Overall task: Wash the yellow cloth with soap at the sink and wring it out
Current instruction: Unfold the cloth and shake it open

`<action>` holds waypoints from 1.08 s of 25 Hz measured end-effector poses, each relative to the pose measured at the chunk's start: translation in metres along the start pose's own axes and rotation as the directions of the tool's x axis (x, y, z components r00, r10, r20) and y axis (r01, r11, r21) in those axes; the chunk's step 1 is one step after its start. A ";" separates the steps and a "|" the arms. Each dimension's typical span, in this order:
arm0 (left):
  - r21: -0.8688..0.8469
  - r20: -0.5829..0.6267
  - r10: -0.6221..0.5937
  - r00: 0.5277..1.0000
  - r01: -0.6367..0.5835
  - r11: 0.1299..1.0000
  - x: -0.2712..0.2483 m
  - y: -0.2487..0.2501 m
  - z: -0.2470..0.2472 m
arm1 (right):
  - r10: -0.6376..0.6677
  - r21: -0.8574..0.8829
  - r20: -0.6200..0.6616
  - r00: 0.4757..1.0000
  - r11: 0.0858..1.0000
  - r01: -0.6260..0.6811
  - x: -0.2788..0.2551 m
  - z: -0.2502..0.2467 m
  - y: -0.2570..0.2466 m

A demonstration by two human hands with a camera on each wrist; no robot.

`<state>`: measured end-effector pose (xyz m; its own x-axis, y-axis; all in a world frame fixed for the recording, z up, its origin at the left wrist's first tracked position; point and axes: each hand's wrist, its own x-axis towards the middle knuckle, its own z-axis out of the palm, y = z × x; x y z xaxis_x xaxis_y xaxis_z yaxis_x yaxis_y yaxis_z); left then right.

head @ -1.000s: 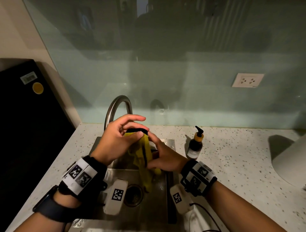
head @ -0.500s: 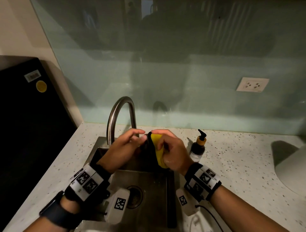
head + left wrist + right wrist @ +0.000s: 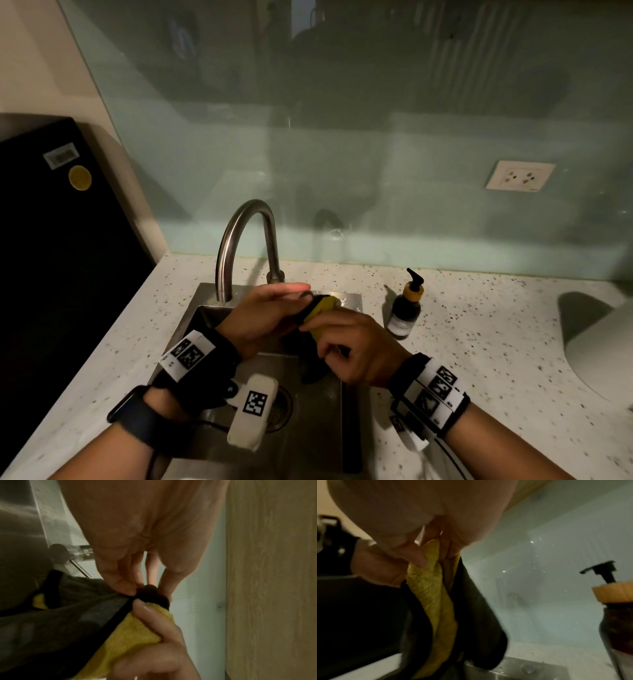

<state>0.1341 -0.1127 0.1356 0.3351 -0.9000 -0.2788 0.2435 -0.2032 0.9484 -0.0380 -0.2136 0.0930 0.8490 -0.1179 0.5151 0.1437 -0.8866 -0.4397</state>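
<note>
- Surface: your table (image 3: 479, 342) is pale speckled stone; it fills the lower half of the head view. A glass splashback (image 3: 342, 154) stands behind it, with a white wall socket (image 3: 520, 175) at centre right. A black appliance (image 3: 51, 240) takes up the left edge of the frame.
- Sink (image 3: 308, 428): steel basin set into the table, lower centre, with its drain (image 3: 282, 406) partly hidden behind your left wrist camera. The curved steel faucet (image 3: 246, 240) arches over the basin's back edge. I cannot tell whether water is running.
- Container: a dark soap bottle (image 3: 404, 308) with a black pump and tan collar stands upright on the table, just right of the sink. Contents cannot be judged.
- Yellow cloth (image 3: 322, 306): held above the back of the basin, bunched between both hands. One face yellow and fluffy, the other dark grey, black trim along the edge.
- Your left hand (image 3: 263, 317): thumb and fingertips pinch the cloth's black-trimmed corner, as the left wrist view shows.
- Your right hand (image 3: 356, 349): fingers curled round the cloth, thumb pressing the yellow fold; the rest hangs down toward the basin.
</note>
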 end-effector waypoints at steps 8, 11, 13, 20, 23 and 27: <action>0.447 0.210 0.522 0.826 -0.556 0.701 0.004 -0.006 -0.006 | 0.124 0.151 -0.057 0.991 0.982 -0.115 0.001 -0.015 -0.004; 0.529 0.210 0.595 0.776 -0.602 0.598 0.007 -0.009 -0.003 | 0.123 0.173 -0.052 0.991 0.979 -0.112 0.007 -0.021 -0.007; 0.591 0.195 0.628 0.753 -0.601 0.538 0.008 -0.010 -0.004 | 0.113 0.187 -0.125 0.986 0.978 -0.089 0.010 -0.022 -0.008; 0.298 0.302 0.446 0.842 -0.528 0.795 -0.003 0.019 -0.005 | 0.376 0.300 -0.061 0.925 0.890 -0.342 0.019 -0.024 0.008; 0.310 0.195 0.366 0.910 -0.411 0.857 -0.011 0.036 -0.006 | 0.399 0.211 -0.061 0.915 0.901 -0.379 0.021 -0.024 0.011; 0.498 0.034 0.562 0.826 -0.502 0.707 -0.012 0.048 -0.013 | 0.491 0.402 -0.083 0.867 0.813 -0.422 0.025 -0.026 0.008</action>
<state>0.1538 -0.1066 0.1825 0.3828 -0.8711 0.3077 -0.4491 0.1156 0.8860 -0.0288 -0.2351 0.1222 0.7646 -0.5746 0.2918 -0.0367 -0.4909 -0.8705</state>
